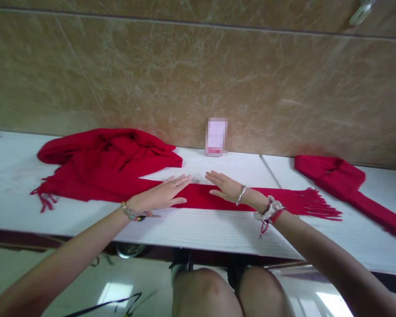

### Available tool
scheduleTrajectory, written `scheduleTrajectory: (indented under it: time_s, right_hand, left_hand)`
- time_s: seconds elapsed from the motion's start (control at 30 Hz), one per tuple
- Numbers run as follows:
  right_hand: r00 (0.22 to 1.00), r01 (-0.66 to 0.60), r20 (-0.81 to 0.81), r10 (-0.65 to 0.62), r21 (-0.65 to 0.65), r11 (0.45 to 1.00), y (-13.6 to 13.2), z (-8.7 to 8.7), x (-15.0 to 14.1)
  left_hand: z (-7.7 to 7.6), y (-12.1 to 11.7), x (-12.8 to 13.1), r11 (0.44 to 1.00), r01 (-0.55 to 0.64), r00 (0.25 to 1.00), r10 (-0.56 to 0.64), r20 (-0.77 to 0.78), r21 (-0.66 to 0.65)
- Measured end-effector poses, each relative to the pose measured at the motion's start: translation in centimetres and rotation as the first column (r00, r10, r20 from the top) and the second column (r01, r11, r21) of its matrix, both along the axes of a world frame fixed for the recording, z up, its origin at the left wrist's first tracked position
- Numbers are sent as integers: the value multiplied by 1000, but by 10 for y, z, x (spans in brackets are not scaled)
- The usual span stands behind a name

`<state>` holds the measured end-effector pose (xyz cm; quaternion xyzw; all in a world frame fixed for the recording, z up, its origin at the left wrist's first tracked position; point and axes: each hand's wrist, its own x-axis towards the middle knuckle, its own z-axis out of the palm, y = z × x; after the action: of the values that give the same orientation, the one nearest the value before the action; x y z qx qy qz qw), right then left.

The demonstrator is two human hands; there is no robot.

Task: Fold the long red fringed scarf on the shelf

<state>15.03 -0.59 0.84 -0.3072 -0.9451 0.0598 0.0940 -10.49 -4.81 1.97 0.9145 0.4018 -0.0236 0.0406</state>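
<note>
A long red scarf with fringed ends lies on the white table. Its left part is bunched in a heap, and its right part is stretched out as a flat folded strip ending in a fringe. My left hand lies flat and open on the strip, fingers pointing right. My right hand lies flat and open on the strip a little to the right, fingers pointing left. The fingertips of the two hands are close but apart.
A second red scarf lies folded at the right of the table. A small pink box stands against the brown tiled wall. My knees show below the table's front edge.
</note>
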Motion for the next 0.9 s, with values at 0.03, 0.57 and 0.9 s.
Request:
scheduleTrajectory:
  time_s: [0.03, 0.57, 0.9]
  right_hand:
    - [999, -48, -17, 47, -4, 999, 1, -2, -7]
    - [943, -320, -100, 318, -10, 947, -26, -18, -112]
    - [928, -304, -239, 285, -43, 952, -24, -25, -107]
  left_hand:
    - [1, -3, -19, 999, -48, 999, 48, -5, 9]
    - [13, -29, -138, 967, -131, 964, 176, -198, 220]
    - [23, -37, -155, 951, -194, 951, 243, -190, 242]
